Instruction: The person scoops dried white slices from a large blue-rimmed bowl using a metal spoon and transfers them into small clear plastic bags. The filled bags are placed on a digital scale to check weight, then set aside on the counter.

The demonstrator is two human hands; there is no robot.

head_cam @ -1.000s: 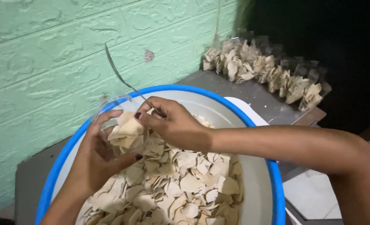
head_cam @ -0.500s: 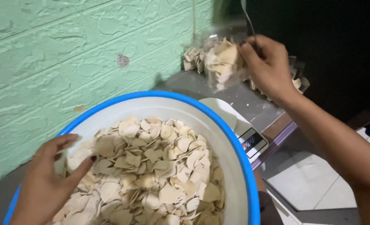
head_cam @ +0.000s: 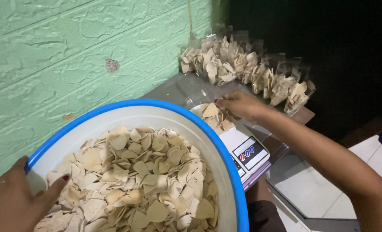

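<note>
A small clear bag of pale chips (head_cam: 214, 117) is sitting on the white digital scale (head_cam: 247, 154), just past the far rim of the big basin. The right hand (head_cam: 241, 104) is resting over the bag's far side, its fingers (head_cam: 223, 99) curling down onto the plastic and pinching it closed at the top.

Just below those fingers, the scale's panel with its round coloured buttons is facing up. Nearer the person, the white basin with a blue rim (head_cam: 225, 150) is lying heaped with loose chips (head_cam: 135, 180), thin, beige and roughly triangular. The left hand (head_cam: 15, 202) is gripping the basin's near-left rim, its thumb (head_cam: 55, 184) reaching inside and touching the chips while the other fingers are wrapping the outside edge.

Beyond the right fingers, a row of filled clear bags (head_cam: 242, 71) is lining the far side of the grey tabletop (head_cam: 178, 90), well apart from the scale. To the left of both hands a green textured wall (head_cam: 70, 56) is rising, and to the right of the tabletop pale floor tiles (head_cam: 315, 189) are showing.
</note>
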